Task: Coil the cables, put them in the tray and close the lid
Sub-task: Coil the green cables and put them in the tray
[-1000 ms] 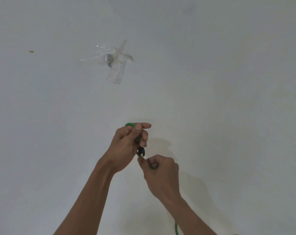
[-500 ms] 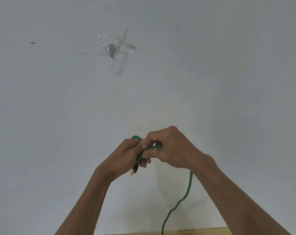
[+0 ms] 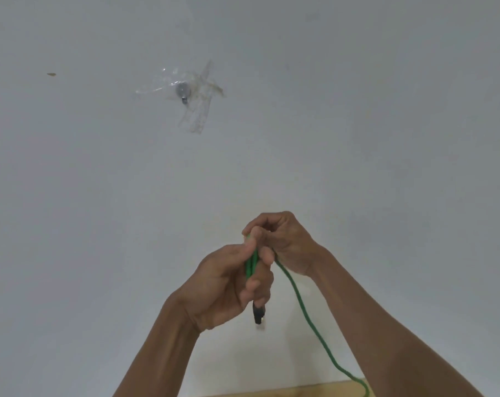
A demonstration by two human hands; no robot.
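A green cable (image 3: 304, 308) is held up in front of a white wall. My left hand (image 3: 226, 285) grips two parallel strands of it, and a black plug (image 3: 257, 315) hangs out below the fingers. My right hand (image 3: 283, 242) sits just above and to the right, pinching the same cable at the top of the loop. From there the cable trails down to the right and off the bottom edge. No tray or lid is in view.
A white wall fills the view, with a metal hook (image 3: 183, 91) under clear tape at upper left. A strip of wooden surface (image 3: 286, 392) shows at the bottom edge.
My right hand came up from below the left hand to above it, laying another length of cable into the left hand's grip. The black plug now hangs lower.
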